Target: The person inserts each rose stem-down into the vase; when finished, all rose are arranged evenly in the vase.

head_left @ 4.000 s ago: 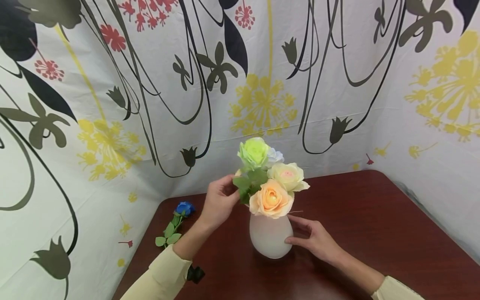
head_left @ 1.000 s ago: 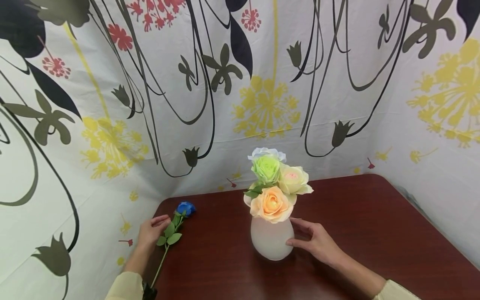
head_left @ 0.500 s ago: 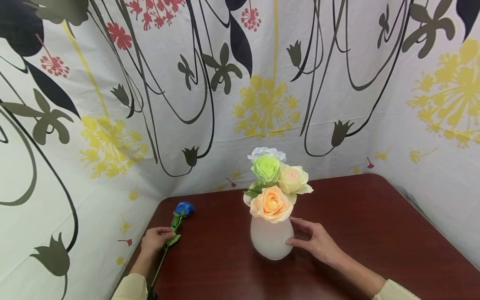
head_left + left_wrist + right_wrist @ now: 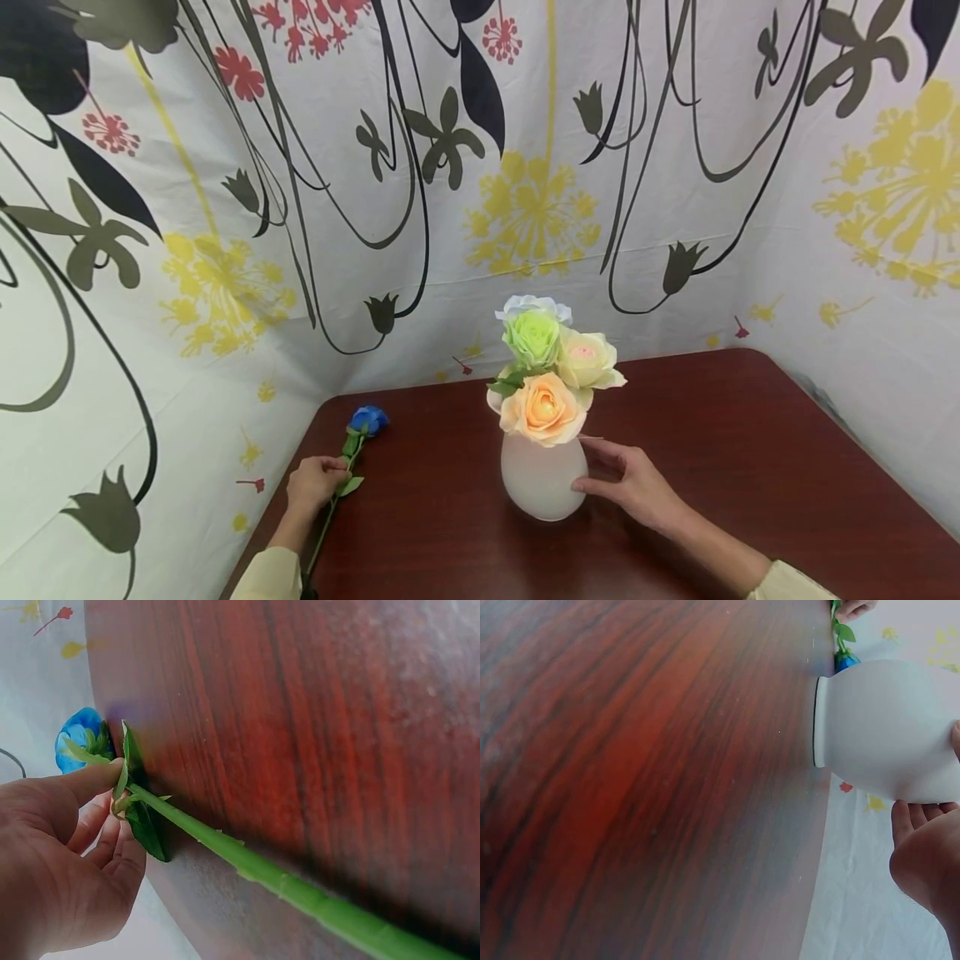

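Since the earlier frame, the left hand (image 4: pixel 317 483) has left the bouquet and dropped to the blue rose (image 4: pixel 369 417) lying on the tabletop (image 4: pixel 735 450), thumb and fingers pinching its stem (image 4: pixel 247 862) by the leaves. A firm pinch below the leaves should lift it level. Beyond, the right hand (image 4: pixel 633 487) rests flat-fingered against the white vase (image 4: pixel 542 479), steadying it. Its fingertips are cut off in the wrist view; the stems inside are hidden.
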`<state>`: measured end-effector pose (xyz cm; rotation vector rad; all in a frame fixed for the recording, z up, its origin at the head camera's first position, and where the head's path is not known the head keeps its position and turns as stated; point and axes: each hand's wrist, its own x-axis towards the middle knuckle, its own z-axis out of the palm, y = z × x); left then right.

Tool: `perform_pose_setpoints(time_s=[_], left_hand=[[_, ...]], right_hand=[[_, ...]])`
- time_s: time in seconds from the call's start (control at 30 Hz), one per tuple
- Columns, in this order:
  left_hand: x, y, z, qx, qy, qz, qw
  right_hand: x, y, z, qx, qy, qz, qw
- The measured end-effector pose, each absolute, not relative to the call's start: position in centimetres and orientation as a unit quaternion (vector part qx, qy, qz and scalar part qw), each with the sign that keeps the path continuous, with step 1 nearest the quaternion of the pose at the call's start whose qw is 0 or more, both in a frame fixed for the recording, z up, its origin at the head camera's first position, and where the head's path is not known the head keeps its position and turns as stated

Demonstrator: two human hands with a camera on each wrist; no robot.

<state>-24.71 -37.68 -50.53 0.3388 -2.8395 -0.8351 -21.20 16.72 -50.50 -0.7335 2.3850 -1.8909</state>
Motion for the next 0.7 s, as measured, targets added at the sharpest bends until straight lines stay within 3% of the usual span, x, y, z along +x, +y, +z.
perform_pose_setpoints(time_s=[0.33, 0.7], left_hand=[[-24.8, -38.2, -50.1, 0.080, -0.946, -0.289, 0.123], [-24.7, -36.2, -45.8, 0.047, -0.919, -0.364, 0.148]], right_hand=[[-21.1, 16.7, -50.3, -0.233, 0.769, -0.595, 0.002], [-21.2, 16.6, -50.4, -0.242, 0.760, -0.603, -0.004]])
